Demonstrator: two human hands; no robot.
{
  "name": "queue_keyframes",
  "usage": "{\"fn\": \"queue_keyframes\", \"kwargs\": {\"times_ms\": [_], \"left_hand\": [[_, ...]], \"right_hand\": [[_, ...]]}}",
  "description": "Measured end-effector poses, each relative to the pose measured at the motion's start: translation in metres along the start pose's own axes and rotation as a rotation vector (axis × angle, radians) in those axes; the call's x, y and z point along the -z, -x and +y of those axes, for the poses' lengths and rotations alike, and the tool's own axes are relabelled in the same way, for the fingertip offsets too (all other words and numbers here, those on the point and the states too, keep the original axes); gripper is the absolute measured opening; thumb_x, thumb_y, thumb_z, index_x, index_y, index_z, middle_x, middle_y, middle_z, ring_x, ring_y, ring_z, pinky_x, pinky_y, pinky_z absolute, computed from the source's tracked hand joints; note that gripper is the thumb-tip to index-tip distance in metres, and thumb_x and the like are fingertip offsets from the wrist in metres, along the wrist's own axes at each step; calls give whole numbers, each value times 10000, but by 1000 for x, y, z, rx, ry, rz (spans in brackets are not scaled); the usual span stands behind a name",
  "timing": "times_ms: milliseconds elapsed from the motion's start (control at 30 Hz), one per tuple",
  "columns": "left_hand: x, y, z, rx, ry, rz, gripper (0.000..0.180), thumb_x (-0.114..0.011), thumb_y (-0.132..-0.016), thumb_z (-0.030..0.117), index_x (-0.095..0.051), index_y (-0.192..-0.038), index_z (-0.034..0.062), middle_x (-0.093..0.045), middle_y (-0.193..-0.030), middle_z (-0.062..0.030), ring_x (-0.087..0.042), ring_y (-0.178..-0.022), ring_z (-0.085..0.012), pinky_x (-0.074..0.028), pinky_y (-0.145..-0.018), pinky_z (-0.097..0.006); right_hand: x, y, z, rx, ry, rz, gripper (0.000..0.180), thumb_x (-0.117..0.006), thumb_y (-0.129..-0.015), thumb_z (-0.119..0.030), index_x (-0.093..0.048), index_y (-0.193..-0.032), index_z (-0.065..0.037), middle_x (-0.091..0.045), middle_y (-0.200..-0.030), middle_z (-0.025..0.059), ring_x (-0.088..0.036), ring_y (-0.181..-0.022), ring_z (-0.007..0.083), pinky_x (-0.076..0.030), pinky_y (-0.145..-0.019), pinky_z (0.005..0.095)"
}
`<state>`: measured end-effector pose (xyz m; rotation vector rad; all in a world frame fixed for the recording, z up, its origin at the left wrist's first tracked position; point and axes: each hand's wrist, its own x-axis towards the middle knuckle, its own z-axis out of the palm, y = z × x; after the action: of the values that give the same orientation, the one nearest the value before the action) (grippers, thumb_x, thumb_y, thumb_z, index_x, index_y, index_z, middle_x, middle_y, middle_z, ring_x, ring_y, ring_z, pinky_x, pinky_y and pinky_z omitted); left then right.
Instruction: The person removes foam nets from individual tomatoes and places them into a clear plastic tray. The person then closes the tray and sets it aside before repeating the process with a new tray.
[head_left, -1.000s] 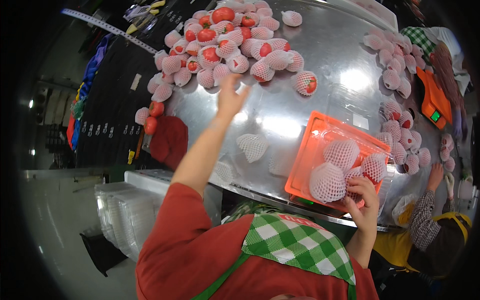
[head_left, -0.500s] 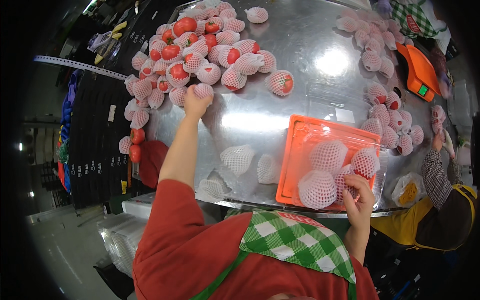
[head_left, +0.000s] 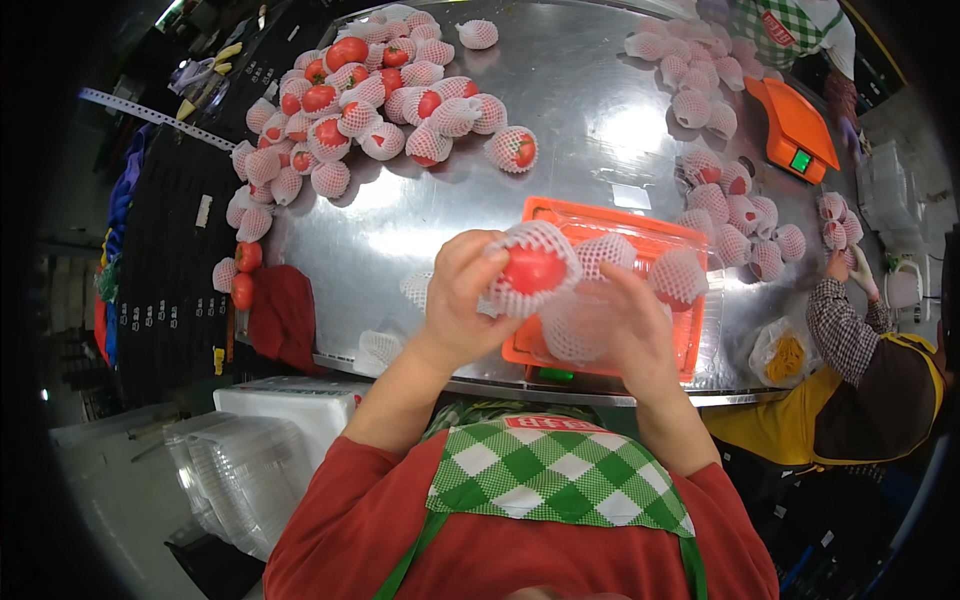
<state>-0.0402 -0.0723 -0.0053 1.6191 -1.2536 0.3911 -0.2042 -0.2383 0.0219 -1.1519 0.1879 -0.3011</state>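
Note:
My left hand (head_left: 465, 298) grips a tomato (head_left: 534, 268) in a white foam net, its red skin bare through the net's opening. The tomato is held over the left side of an orange scale (head_left: 540, 208). On the scale sits a clear plastic box (head_left: 708, 262) with several netted tomatoes, among them one netted tomato (head_left: 678, 278) at its right. Just above the box, my right hand (head_left: 645, 330) is blurred, its fingers stretched apart with nothing seen in them. It partly hides the netted tomatoes beneath.
A heap of netted tomatoes (head_left: 380, 105) covers the far left of the metal table (head_left: 400, 215); more netted tomatoes (head_left: 735, 205) lie right. Empty foam nets (head_left: 378, 350) rest near the front edge. Another orange scale (head_left: 795, 130) stands far right. A co-worker (head_left: 850, 370) handles netted tomatoes at right.
My left hand has brought a netted tomato from the heap to the scale. My right hand has lifted from the tomatoes in the box and opened. The whole view has shifted slightly.

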Motion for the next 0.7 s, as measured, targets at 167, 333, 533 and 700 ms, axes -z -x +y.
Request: {"fn": "queue_keyframes", "kwargs": {"times_ms": [167, 333, 533, 700], "left_hand": [[-20, 3, 41, -49, 51, -67, 789, -753, -632, 0, -405, -1337, 73, -419, -1400, -215, -483, -1238, -406, -436, -1007, -451], [-34, 16, 82, 549, 729, 49, 773, -725, -801, 103, -289, -1437, 35, -362, -1446, -184, -460, -1285, -331, -393, -1062, -417], [-27, 28, 75, 1048, 1423, 243, 696, -500, -879, 647, -509, -1303, 95, -600, -1235, -90, -559, -1170, -247, -438, -1009, -441], [-20, 30, 74, 1181, 1867, 365, 694, -399, -878, 705, -553, -1240, 133, -629, -1199, -76, -566, -1159, -272, -425, -1005, -477]], "right_hand": [[-21, -7, 14, 86, -142, 101, 502, -572, -969, -170, -390, -1401, 9, -558, -1284, 145, -538, -1176, 183, -441, -981, 315], [-16, 0, 21, 454, 380, 224, 309, -561, -982, -156, -558, -1240, 13, -597, -1202, 108, -563, -1106, 151, -449, -954, 304], [-13, 9, 21, 165, -85, 262, 165, -555, -996, -194, -598, -1012, -36, -645, -980, 8, -598, -852, 100, -472, -747, 218], [-17, 19, 14, -90, -354, 258, 190, -523, -1009, -219, -584, -1068, -49, -650, -1064, 52, -618, -990, 148, -508, -874, 321]]}}
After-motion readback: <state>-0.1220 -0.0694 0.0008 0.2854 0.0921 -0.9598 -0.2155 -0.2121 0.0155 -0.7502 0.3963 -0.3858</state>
